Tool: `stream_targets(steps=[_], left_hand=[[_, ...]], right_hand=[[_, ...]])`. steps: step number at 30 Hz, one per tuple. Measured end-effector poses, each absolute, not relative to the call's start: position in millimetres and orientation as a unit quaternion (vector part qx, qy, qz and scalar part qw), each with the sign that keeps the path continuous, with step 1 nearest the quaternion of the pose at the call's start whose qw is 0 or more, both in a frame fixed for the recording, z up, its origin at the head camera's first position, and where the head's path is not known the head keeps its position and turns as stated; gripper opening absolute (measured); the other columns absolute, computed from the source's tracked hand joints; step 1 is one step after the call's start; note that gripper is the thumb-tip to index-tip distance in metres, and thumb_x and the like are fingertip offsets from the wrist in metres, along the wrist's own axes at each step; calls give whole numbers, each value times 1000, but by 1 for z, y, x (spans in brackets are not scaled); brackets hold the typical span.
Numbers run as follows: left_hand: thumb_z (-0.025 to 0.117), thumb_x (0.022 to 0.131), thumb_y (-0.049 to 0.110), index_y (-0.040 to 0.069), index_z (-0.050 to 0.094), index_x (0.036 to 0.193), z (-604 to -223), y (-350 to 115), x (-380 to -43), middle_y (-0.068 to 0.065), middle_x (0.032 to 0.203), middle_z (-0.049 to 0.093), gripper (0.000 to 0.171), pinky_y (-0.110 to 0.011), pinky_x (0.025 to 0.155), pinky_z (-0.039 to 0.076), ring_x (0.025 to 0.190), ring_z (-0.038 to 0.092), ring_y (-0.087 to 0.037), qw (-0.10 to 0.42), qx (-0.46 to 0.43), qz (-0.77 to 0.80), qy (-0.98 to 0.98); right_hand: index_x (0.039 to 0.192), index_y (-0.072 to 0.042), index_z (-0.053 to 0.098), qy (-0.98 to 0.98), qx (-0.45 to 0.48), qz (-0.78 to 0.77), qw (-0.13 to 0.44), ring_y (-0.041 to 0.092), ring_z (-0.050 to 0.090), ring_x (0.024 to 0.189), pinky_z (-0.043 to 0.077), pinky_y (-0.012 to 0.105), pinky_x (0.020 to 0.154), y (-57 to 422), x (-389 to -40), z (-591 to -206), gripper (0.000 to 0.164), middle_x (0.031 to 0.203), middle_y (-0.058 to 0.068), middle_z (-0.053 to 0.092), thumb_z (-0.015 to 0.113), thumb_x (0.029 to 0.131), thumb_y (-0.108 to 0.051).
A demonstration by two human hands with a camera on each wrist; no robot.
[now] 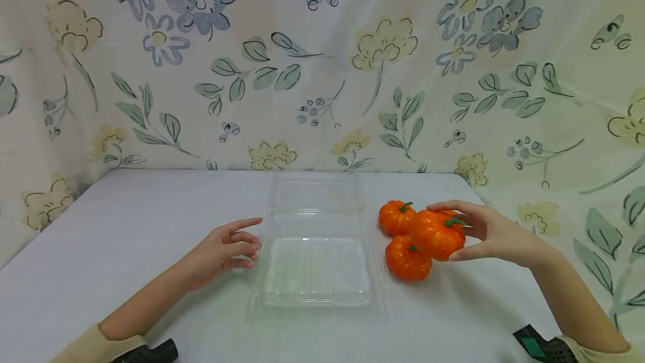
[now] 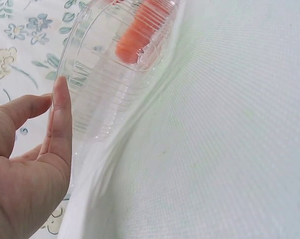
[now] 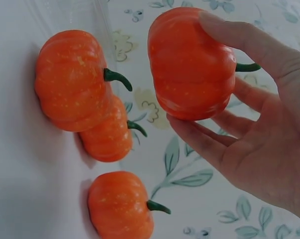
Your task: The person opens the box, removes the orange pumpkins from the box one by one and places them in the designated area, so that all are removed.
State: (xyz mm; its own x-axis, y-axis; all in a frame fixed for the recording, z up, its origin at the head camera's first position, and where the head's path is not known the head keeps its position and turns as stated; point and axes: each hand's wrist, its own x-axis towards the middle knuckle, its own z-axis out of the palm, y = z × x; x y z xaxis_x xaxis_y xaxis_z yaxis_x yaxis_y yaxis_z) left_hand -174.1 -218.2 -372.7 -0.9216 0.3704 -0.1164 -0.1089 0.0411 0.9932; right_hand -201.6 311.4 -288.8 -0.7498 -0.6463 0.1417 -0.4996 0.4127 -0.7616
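My right hand [image 1: 491, 237] grips an orange toy pumpkin [image 1: 434, 235] with a green stem, thumb on one side and fingers on the other. In the right wrist view that pumpkin [image 3: 192, 64] is raised off the table. Three more pumpkins stand below it; in the head view I see the front pumpkin [image 1: 407, 262] and the back pumpkin [image 1: 395, 217], the third being hidden behind the held one. My left hand [image 1: 221, 254] is at the left edge of a clear plastic clamshell box [image 1: 317, 268], its fingers loosely bent and holding nothing. Its fingertips [image 2: 61, 87] overlap the box wall in the left wrist view.
The box lies with its lid [image 1: 317, 195] folded back, away from me, on a white-covered table [image 1: 166, 212]. A flower-print cloth [image 1: 322, 71] hangs behind the table and along its sides.
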Motion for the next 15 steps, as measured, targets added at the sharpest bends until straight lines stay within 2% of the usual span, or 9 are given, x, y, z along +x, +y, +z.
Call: stream_targets(steps=[6, 15], left_hand=[[66, 104, 11, 1, 23, 167, -372, -218, -174, -6, 112, 67, 77, -30, 85, 63, 94, 68, -17, 176, 92, 687, 699], [66, 104, 11, 1, 23, 166, -371, -217, -173, -5, 112, 68, 77, -30, 86, 63, 94, 68, -16, 176, 94, 687, 698]], right_hand=[[149, -11, 55, 842, -335, -411, 104, -1, 56, 129, 55, 23, 98, 318, -202, -288, 69, 146, -14, 59, 83, 86, -4], [148, -13, 56, 850, -325, -397, 125, -2, 56, 128, 56, 24, 97, 332, -206, -289, 68, 146, -19, 56, 83, 85, -8]])
